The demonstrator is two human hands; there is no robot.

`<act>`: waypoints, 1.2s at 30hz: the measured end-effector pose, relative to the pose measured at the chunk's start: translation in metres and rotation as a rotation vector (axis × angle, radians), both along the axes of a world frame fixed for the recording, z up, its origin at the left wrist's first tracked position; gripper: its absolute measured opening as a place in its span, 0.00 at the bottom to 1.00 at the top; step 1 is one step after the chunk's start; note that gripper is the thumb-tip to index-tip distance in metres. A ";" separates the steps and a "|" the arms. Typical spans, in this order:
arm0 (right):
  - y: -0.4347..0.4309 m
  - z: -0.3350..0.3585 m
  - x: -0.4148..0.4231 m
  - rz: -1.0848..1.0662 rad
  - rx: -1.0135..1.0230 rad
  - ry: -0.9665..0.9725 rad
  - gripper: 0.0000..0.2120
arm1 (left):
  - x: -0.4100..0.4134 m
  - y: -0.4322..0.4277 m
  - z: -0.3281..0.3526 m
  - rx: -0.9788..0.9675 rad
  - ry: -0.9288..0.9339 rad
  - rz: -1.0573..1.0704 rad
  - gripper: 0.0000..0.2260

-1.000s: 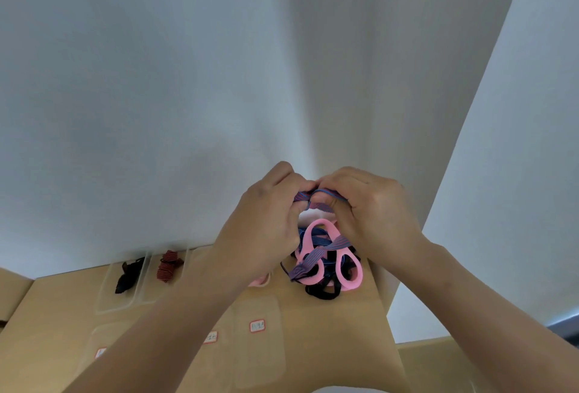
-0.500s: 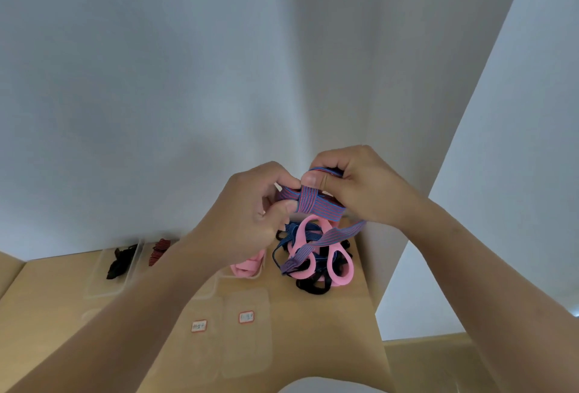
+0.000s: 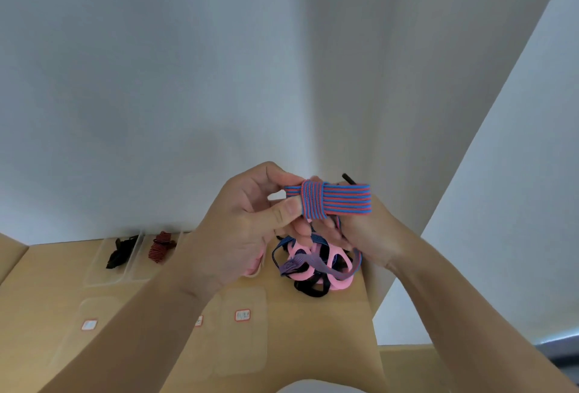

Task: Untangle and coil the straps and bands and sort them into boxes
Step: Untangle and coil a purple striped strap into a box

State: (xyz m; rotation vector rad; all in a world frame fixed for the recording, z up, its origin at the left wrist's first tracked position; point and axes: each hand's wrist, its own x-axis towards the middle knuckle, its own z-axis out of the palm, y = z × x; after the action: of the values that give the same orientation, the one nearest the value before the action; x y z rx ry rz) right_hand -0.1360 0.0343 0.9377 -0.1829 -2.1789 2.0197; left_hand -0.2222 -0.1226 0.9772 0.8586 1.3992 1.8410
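Observation:
A blue-and-red striped strap (image 3: pixel 341 200) is folded into a flat coil with one turn wrapped across it, held up in front of the wall. My left hand (image 3: pixel 241 232) pinches its left end between thumb and fingers. My right hand (image 3: pixel 369 236) holds the coil from behind, its fingers mostly hidden by the strap. The strap's loose tail hangs down to a tangled pile (image 3: pixel 316 264) of pink bands, black bands and striped strap on the table.
Clear boxes stand on the wooden table (image 3: pixel 313 345): one holds a black strap (image 3: pixel 120 251), the one beside it a red-and-black striped strap (image 3: pixel 161 247). Pink bands (image 3: pixel 252 269) lie behind my left hand. Nearer boxes carry red-edged labels (image 3: pixel 242 315). White walls close in behind and right.
Both hands have risen from the pile with the striped strap. It now forms a flat coil with a turn wrapped across it, and the tail hangs longer.

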 end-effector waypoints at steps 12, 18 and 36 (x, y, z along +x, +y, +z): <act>0.001 -0.002 0.019 -0.168 0.229 0.221 0.22 | -0.002 0.012 -0.005 -0.028 -0.310 0.128 0.07; 0.004 -0.009 0.008 -0.252 0.370 0.129 0.16 | -0.001 0.017 -0.018 -0.064 -0.369 0.280 0.09; -0.018 0.020 0.020 -0.277 -0.409 -0.095 0.22 | 0.023 0.041 -0.067 0.124 0.895 0.719 0.10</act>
State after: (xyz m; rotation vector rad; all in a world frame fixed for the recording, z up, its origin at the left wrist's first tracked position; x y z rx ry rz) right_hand -0.1155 0.0161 0.9574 -0.6045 -1.6466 2.2958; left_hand -0.1990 -0.0821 0.9098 1.4943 2.3979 2.1659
